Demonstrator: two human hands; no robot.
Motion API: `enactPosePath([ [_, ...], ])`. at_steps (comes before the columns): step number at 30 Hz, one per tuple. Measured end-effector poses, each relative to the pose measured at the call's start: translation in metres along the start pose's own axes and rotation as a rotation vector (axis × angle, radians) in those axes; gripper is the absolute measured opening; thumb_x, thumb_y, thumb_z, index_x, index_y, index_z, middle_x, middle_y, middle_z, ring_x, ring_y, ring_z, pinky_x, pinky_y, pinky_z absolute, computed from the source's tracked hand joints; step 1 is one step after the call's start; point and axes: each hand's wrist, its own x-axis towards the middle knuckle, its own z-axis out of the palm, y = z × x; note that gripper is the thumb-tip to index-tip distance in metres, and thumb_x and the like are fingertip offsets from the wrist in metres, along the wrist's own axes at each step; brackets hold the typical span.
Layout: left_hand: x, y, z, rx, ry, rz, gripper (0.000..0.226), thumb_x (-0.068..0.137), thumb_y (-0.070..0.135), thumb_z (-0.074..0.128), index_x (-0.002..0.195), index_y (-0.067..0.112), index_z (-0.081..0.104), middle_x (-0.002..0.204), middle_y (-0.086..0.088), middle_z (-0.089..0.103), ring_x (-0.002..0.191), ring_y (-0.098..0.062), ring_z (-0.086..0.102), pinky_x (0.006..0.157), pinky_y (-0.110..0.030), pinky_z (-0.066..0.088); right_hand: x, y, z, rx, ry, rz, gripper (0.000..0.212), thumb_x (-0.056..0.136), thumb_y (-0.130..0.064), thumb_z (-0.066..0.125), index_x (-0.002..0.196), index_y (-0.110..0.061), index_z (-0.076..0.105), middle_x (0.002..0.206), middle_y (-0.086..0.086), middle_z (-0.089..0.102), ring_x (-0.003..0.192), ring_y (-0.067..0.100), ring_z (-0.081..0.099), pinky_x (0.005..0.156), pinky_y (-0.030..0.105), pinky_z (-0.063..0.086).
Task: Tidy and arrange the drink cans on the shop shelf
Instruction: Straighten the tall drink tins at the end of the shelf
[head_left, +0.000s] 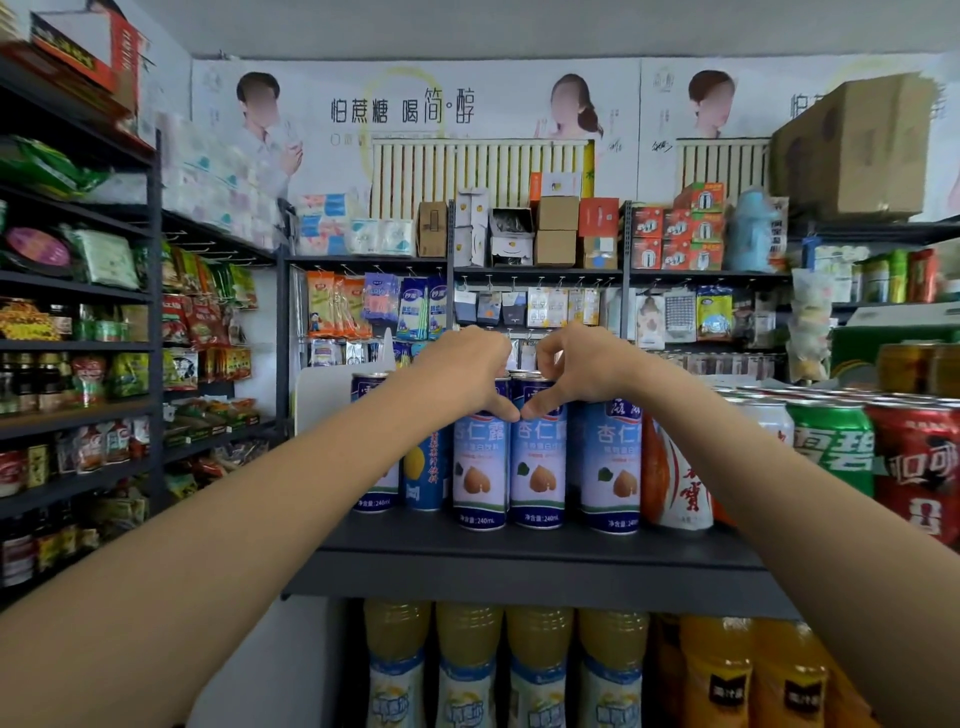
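Two slim, glossy metal cans with blue-and-white almond labels stand upright, touching, at the front of a matte dark shelf (519, 545). The left hand (462, 371) curls over the top of the left can (479, 467), thumb down its front; the right hand (582, 369) grips the right can (537, 467) the same way, thumbs nearly meeting. A third almond can (610, 467) stands just right of them, then a green can (831, 447) and a red can (917, 467). Plastic juice bottles (540, 670) fill the tier below. Crinkly snack packets (208, 322) and cardboard boxes (556, 228) crowd the surrounding racks.
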Motion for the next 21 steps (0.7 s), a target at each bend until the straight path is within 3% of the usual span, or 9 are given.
enactPosePath([
  [5, 0.0, 0.0, 0.004, 0.018, 0.029, 0.001, 0.05, 0.074, 0.047, 0.07, 0.095, 0.007, 0.049, 0.087, -0.006, 0.052, 0.08, -0.021, 0.049, 0.065, -0.03, 0.038, -0.004, -0.001, -0.003, -0.055, -0.005, -0.01, 0.044, 0.063, -0.038, 0.082, 0.064, -0.019, 0.042, 0.064, -0.008, 0.045, 0.059, 0.007, 0.038, 0.074, 0.033, 0.033],
  [8, -0.003, -0.002, 0.011, 0.011, 0.064, -0.009, 0.049, 0.075, 0.052, 0.066, 0.09, 0.013, 0.04, 0.087, 0.0, 0.046, 0.091, -0.022, 0.045, 0.08, -0.038, 0.042, -0.006, -0.001, -0.005, -0.047, -0.026, -0.021, 0.039, 0.067, -0.041, 0.079, 0.067, -0.021, 0.046, 0.069, -0.008, 0.046, 0.069, 0.014, 0.044, 0.074, 0.034, 0.036],
  [10, -0.006, -0.001, 0.013, 0.005, 0.103, -0.018, 0.049, 0.075, 0.055, 0.064, 0.096, 0.018, 0.04, 0.102, 0.0, 0.047, 0.104, -0.021, 0.041, 0.092, -0.044, 0.037, -0.012, 0.002, -0.012, 0.01, 0.014, -0.028, 0.032, 0.07, -0.041, 0.077, 0.074, -0.019, 0.054, 0.076, -0.006, 0.053, 0.078, 0.016, 0.051, 0.074, 0.032, 0.042],
  [15, -0.012, 0.009, 0.017, -0.19, 0.21, 0.071, 0.048, 0.077, 0.052, 0.063, 0.113, 0.026, 0.044, 0.124, 0.003, 0.046, 0.117, -0.019, 0.041, 0.097, -0.04, 0.028, -0.045, 0.029, -0.033, -0.043, 0.168, -0.012, 0.019, 0.081, -0.025, 0.07, 0.092, -0.013, 0.063, 0.096, -0.001, 0.06, 0.096, 0.016, 0.057, 0.08, 0.027, 0.045],
  [19, -0.016, 0.024, 0.036, -0.152, 0.212, 0.031, 0.059, 0.077, 0.056, 0.06, 0.125, 0.026, 0.04, 0.126, 0.004, 0.047, 0.121, -0.02, 0.039, 0.102, -0.041, 0.023, -0.066, 0.043, -0.014, -0.128, 0.11, 0.03, 0.041, 0.077, -0.029, 0.072, 0.112, -0.015, 0.056, 0.109, -0.003, 0.059, 0.103, 0.016, 0.055, 0.097, 0.035, 0.044],
  [21, -0.017, 0.029, 0.041, -0.107, 0.219, 0.014, 0.067, 0.077, 0.057, 0.06, 0.13, 0.025, 0.035, 0.132, 0.004, 0.044, 0.125, -0.022, 0.034, 0.104, -0.044, 0.021, -0.07, 0.045, -0.002, -0.148, 0.149, 0.017, 0.049, 0.077, -0.03, 0.073, 0.118, -0.017, 0.05, 0.112, -0.001, 0.063, 0.094, 0.014, 0.055, 0.101, 0.038, 0.038],
])
